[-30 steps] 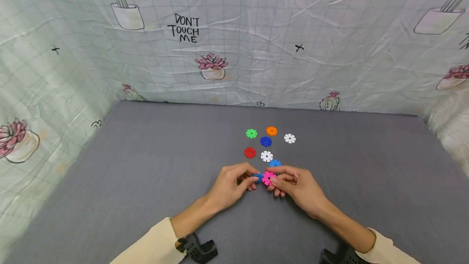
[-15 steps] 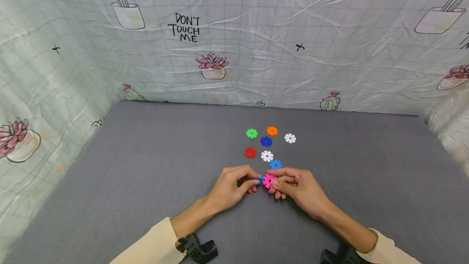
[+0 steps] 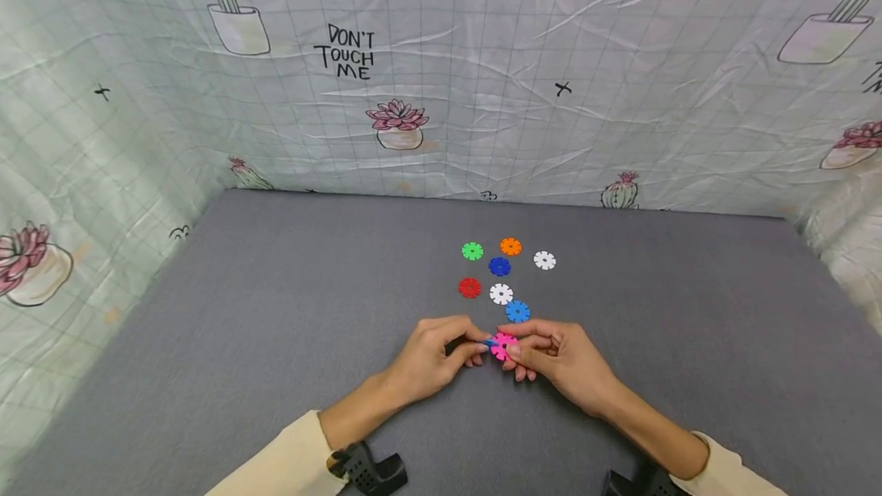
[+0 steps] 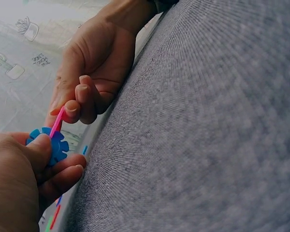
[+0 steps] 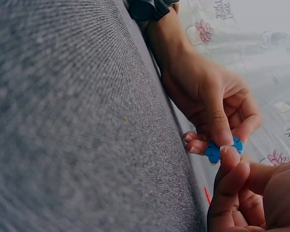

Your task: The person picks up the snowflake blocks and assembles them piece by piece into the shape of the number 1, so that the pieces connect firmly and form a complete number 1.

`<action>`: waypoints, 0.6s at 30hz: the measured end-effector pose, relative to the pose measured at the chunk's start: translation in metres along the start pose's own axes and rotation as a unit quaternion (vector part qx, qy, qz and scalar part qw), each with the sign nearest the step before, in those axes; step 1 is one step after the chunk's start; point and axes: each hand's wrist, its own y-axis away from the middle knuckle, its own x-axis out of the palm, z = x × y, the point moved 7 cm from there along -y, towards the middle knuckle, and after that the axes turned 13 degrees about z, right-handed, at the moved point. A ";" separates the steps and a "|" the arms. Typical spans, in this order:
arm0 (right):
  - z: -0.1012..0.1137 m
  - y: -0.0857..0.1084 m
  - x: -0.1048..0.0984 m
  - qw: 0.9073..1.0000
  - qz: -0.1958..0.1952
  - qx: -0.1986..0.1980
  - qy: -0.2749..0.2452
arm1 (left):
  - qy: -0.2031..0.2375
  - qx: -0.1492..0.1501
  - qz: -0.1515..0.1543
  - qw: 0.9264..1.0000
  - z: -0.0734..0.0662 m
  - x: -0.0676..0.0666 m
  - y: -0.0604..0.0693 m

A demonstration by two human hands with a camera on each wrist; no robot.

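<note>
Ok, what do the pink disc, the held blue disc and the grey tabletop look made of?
Pink disc: probably plastic, smooth-looking, with even, saturated colour and a thin edge.
Held blue disc: likely plastic too, smooth, with crisp notches round its rim.
Grey tabletop: matte, apparently fabric-covered, since fine weave shows in the wrist views.

Head view high, downward; 2 wrist views close, tilted; hands [image 3: 429, 360] in all
</note>
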 end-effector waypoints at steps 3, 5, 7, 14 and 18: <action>0.000 -0.001 0.000 1.000 -0.009 0.006 -0.011 | -0.006 -0.025 -0.016 1.000 0.004 -0.001 0.000; 0.000 -0.002 0.000 1.000 -0.017 0.007 -0.024 | -0.022 -0.040 -0.029 0.999 0.005 -0.003 0.000; 0.001 -0.002 -0.001 0.999 -0.031 0.007 -0.038 | -0.035 -0.047 -0.037 0.998 0.006 -0.004 0.000; 0.004 -0.001 -0.006 0.997 -0.055 -0.012 -0.050 | -0.068 -0.054 -0.046 0.995 0.007 -0.006 0.000; 0.005 -0.001 -0.006 0.997 -0.051 -0.011 -0.058 | -0.085 -0.055 -0.037 0.994 0.007 -0.005 0.000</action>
